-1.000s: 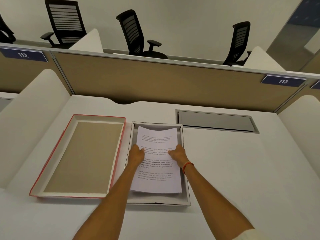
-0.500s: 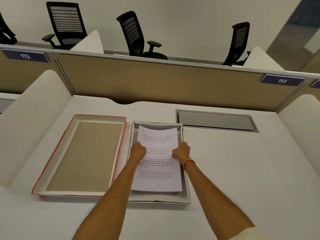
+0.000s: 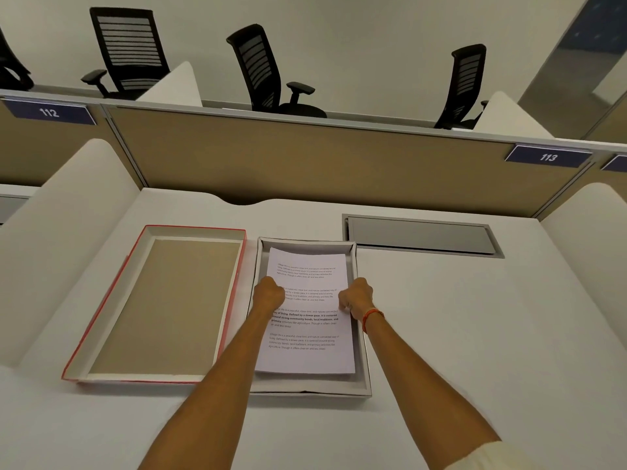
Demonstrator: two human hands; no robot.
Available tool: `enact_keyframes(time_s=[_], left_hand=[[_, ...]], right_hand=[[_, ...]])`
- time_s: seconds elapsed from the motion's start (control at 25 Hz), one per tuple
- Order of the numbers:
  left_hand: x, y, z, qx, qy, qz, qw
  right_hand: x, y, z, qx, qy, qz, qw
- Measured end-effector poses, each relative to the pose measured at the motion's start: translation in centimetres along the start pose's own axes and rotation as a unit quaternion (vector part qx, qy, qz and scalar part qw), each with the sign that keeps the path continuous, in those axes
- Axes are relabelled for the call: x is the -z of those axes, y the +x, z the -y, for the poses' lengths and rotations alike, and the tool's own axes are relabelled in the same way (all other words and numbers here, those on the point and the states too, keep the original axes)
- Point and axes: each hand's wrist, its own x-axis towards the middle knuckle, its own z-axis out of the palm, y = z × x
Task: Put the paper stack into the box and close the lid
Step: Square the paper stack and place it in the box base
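Desk point(image 3: 441, 334): paper stack point(image 3: 307, 354) (boxed) between both curled hands.

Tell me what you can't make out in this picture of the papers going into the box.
Head view only:
- Fingers of the left hand and right hand: curled under, so their hold on the paper stack is unclear.
- Sheet count: only the top page shows.
- Printed text: mostly too small to read.
- Box floor: covered by paper.
- Lid outer face: turned down against the desk.
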Motion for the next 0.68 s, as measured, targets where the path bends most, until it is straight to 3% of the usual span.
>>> enact_keyframes(time_s=[0.68], left_hand=[[0.4,-2.5,-1.3,0.031,-0.034,-0.02,0.999]], right_hand=[[0.1,0.1,0.1,0.018,-0.015,-0.002,1.0]])
